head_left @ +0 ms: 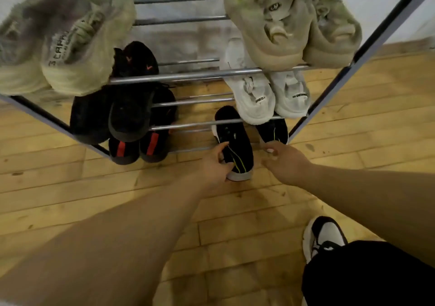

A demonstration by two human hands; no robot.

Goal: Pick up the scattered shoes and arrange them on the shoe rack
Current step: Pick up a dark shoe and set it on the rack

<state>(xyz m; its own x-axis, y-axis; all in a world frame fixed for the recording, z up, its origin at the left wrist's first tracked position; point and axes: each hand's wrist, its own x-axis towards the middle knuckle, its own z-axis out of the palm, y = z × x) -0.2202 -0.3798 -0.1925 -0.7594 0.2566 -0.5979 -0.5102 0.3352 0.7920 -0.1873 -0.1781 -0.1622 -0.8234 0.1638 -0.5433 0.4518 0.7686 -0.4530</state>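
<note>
From above, my left hand (215,165) grips the near end of a black shoe (235,145) lying on the lowest bars of the shoe rack (188,75). My right hand (286,162) hangs just beside it, fingers loosely curled, holding nothing.

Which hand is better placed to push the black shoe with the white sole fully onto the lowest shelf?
Left. The left hand grips the black shoe at its near end, which juts out from the shoe rack. The right hand hangs beside it and holds nothing.

Shoe pairs (273,98) fill the rack (186,75); one shoe (235,145) overhangs its bottom tier.
</note>
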